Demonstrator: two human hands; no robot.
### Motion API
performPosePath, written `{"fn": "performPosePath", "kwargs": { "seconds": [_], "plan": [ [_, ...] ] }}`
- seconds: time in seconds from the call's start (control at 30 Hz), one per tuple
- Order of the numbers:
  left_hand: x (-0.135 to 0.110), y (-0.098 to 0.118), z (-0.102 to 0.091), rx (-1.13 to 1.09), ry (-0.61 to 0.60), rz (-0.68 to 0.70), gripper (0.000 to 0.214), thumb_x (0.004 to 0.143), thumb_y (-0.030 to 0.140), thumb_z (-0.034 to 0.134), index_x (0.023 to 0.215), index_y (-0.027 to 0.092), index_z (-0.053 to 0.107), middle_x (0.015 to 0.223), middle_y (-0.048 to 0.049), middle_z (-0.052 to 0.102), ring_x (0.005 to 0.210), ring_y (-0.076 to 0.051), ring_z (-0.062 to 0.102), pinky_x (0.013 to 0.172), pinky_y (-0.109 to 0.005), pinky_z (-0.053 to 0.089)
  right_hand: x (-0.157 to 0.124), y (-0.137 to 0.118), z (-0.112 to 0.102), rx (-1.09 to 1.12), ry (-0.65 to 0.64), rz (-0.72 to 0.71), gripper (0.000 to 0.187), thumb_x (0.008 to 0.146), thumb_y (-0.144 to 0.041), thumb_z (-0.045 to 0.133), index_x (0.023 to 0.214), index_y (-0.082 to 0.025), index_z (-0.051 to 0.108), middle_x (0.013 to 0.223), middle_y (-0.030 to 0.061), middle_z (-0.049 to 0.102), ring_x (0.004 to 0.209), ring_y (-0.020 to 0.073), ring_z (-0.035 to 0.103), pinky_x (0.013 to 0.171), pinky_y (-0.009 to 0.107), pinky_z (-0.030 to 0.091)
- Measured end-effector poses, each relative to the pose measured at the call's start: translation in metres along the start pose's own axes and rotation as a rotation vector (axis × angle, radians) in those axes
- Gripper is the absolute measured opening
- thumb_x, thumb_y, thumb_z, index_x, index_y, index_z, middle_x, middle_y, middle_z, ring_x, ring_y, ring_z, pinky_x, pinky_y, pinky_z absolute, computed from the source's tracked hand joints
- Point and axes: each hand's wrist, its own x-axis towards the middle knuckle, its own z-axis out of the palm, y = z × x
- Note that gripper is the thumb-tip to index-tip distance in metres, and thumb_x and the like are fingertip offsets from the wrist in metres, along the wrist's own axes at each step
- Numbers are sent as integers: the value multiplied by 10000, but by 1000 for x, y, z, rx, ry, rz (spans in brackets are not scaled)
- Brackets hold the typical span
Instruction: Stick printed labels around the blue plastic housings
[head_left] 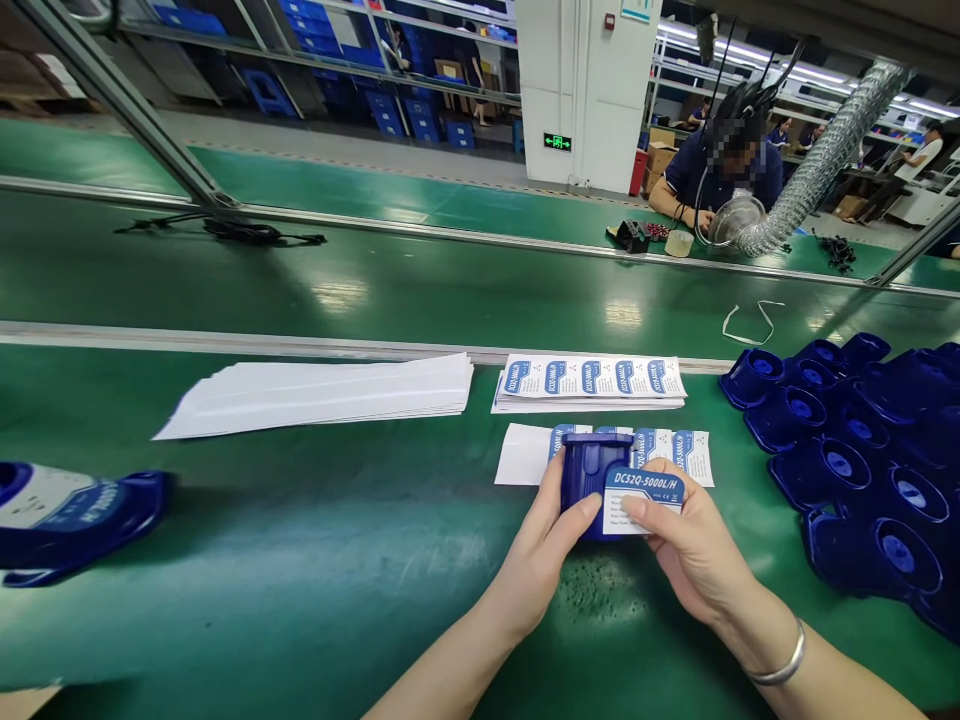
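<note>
My left hand point(544, 530) grips a dark blue plastic housing point(589, 468) by its left side, thumb across its front. Between the thumb and fingers of my right hand point(686, 540) is a blue and white label point(641, 485) printed DC52Q-5000L/H. The label overlaps the right part of the housing; whether it is stuck down I cannot tell. Right behind my hands lies a partly used label sheet point(694, 455), its left end blank. A stack of label sheets point(592, 380) sits farther back.
White sheets point(322, 395) are piled left of the labels. Several blue housings point(847, 465) crowd the right side. A labelled housing point(71, 510) lies at the left. Across the bench, a person point(720, 175) works beside a flexible duct point(825, 160). A metal rail point(375, 235) crosses behind.
</note>
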Motion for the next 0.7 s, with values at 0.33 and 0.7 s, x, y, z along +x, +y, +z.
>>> {"fn": "performPosePath", "kwargs": {
  "seconds": [0.33,0.7],
  "plan": [
    [-7,20,15,51,-47,-19,925,794,388,782,1564,225,295,1523,-97,491,1414,-368,414,1179,-456,358,0,0,2,18,-15,-1,403,628,-259,952,843,-182,620,741,-29,664,695,99,581,692,216,454],
    [-8,18,15,16,-2,-11,869,772,359,805,1520,235,380,1483,-105,535,1392,-369,446,1158,-468,381,0,5,2,39,-4,-5,398,638,-252,946,849,-189,614,772,-21,668,730,113,575,734,239,447]
  ]
}}
